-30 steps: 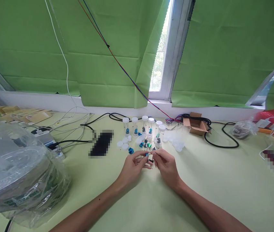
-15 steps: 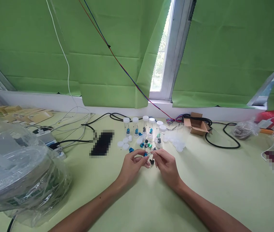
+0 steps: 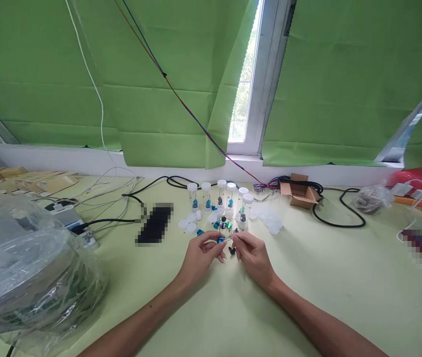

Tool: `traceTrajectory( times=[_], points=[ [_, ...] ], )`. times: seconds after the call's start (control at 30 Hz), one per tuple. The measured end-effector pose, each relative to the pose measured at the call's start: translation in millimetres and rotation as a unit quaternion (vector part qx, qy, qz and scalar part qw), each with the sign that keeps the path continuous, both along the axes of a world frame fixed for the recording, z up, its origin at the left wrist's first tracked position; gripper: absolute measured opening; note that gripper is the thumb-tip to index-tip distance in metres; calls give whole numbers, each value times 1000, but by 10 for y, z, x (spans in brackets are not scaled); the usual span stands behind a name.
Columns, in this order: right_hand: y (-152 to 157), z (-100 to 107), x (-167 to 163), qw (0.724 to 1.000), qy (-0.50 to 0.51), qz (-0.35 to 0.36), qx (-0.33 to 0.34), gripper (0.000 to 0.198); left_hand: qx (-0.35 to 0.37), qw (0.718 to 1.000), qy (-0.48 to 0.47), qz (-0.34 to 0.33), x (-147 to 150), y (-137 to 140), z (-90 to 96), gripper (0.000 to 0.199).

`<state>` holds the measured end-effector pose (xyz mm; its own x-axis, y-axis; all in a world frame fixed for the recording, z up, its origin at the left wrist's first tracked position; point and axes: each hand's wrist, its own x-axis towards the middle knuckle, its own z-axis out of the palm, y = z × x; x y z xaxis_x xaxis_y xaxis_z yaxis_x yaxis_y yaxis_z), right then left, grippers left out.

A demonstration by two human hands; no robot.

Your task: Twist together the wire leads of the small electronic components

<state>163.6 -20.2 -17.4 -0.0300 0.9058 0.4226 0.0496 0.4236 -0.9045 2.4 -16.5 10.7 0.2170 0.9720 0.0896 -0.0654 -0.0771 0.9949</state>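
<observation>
My left hand (image 3: 202,252) is closed in a pinch on a small blue part (image 3: 220,239) with a thin dark stem standing up from it. Close beside it, my right hand (image 3: 252,252) pinches a thin, pale, wire-like piece (image 3: 229,238) that reaches toward the blue part. Whether the two touch cannot be made out. Just below the fingertips a small black part (image 3: 232,251) lies on the table. Beyond my hands are small green parts (image 3: 228,225) and another loose blue part (image 3: 200,232).
Clear tubes with white caps (image 3: 221,184) stand behind my hands, several holding blue or grey parts. Loose white caps (image 3: 191,227) lie to their left. A plastic-wrapped reel (image 3: 35,277) fills the left side. An open cardboard box (image 3: 300,196) and black cable (image 3: 340,225) are at back right.
The whole view has shifted slightly, so most things sit a little further left. Both hands keep their pinches, and the fingertips have barely moved relative to each other.
</observation>
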Motion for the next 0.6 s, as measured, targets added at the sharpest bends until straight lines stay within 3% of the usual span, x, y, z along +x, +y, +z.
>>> traceTrajectory(
  times=[0.6],
  points=[
    [40,8,43,999,-18,27,-23,31,5,998,55,-24,-55,51,-44,28]
  ],
)
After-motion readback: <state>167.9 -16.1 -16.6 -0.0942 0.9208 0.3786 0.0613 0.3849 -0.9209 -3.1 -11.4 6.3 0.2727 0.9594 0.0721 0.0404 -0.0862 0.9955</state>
